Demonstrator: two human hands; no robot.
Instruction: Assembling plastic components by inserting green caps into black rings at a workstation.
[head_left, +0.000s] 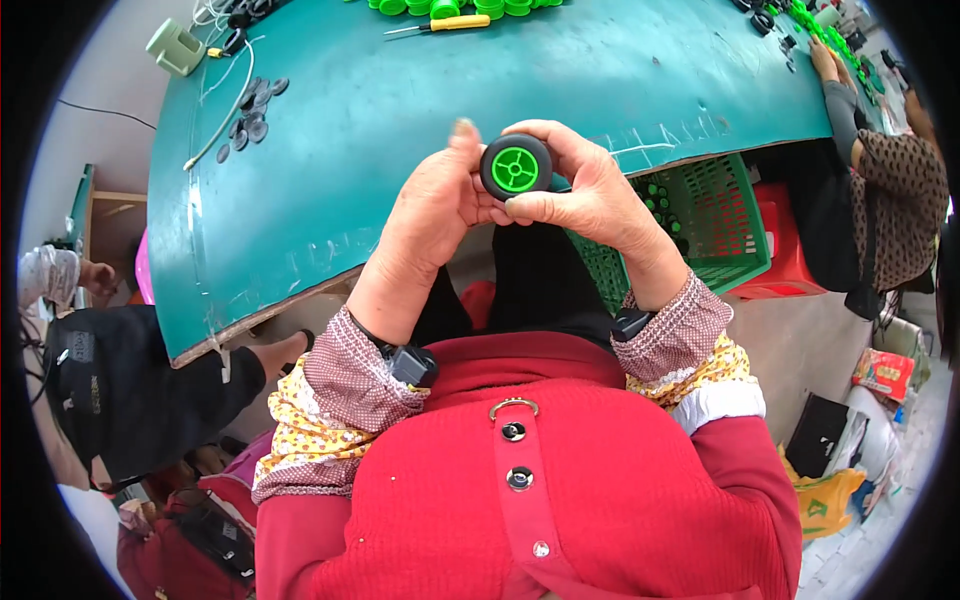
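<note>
Just above the near edge of the table, a small toy wheel (516,170) with a black tyre and a bright green spoked hub faces up. My right hand (590,190) pinches it, thumb at its lower edge and index finger over the top. On its other side is my left hand (440,190), thumb raised away from the wheel and slightly blurred. The left fingers curve beneath the wheel; whether they press on it is hidden.
A yellow-handled screwdriver (450,24) lies before a pile of green plastic parts (445,8). Black round pieces (255,115) and a pale cable (236,110) are at the left. Below the table edge stands a green crate (745,235) holding wheels. Other people sit at both sides.
</note>
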